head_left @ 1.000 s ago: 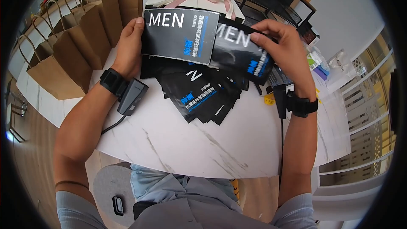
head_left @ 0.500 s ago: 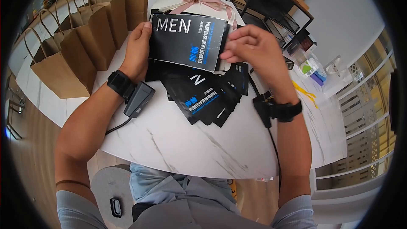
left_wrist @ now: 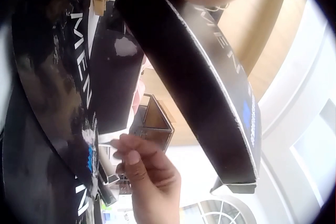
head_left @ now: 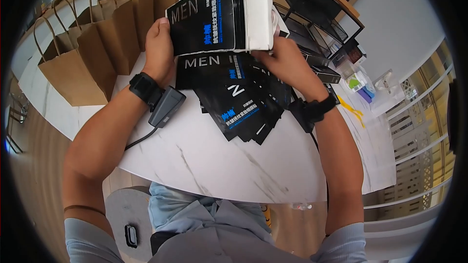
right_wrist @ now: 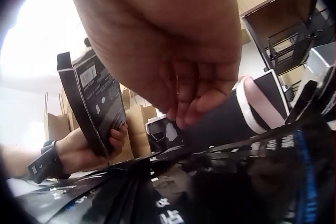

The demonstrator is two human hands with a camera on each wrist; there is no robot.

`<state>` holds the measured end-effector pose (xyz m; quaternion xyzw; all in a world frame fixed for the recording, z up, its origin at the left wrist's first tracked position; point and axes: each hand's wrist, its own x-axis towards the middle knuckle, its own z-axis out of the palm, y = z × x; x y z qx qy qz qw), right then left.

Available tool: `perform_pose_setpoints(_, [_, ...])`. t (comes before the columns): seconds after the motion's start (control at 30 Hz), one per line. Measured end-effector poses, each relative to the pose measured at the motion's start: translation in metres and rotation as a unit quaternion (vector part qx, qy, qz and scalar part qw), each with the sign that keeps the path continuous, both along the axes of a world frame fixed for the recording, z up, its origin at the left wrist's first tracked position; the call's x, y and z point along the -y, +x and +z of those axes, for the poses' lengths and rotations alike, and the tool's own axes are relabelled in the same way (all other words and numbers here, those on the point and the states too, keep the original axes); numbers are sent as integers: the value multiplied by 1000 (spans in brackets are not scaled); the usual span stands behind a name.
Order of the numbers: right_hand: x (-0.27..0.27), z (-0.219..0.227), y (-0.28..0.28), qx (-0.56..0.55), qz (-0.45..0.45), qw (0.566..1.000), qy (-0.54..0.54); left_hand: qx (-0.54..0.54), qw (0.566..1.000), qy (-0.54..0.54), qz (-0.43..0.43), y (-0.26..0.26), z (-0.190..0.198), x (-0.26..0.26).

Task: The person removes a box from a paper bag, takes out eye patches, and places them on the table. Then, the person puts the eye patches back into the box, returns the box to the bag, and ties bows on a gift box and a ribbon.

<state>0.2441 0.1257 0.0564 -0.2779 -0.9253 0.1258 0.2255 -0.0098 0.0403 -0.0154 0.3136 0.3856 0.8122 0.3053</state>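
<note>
My left hand [head_left: 160,51] grips a black box [head_left: 202,24] printed MEN by its left side, raised and tilted above the table. A white end flap [head_left: 260,17] sticks out from the box's right end. Beneath it lies a fanned pile of black sachets [head_left: 248,109] with MEN and blue lettering. Just below and right of the flap is my right hand [head_left: 290,65], its fingers loosely bent over the pile's far side. In the left wrist view the right hand's fingertips [left_wrist: 123,148] are close to a sachet edge; no held thing shows between them in the right wrist view.
Several brown paper bags [head_left: 80,70] with handles stand in a row at the left. Behind the pile sits a dark box with a pink ribbon [right_wrist: 257,100]. A black shelf rack [head_left: 317,7] and small plastic items [head_left: 363,90] occupy the right side.
The sachet earlier in my right hand is out of that hand's grip. My left hand has raised and tilted the box, showing its white flap. My right hand has dropped toward the pile.
</note>
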Motion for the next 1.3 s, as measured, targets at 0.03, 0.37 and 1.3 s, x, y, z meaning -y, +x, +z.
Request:
perform_pose_setpoints(0.03, [2,-1,-9,5,30,999,14,3,1000,-10,3,0,-1,1])
perform_pose_setpoints(0.37, [12,-15,-31,-25,76,960,-268,-38,999,-34,4,-8,-11,-6])
perform_pose_setpoints(1.3, [44,55,71,-219,-23,966,-136,-48,998,-27,-39,-17,-18,-9])
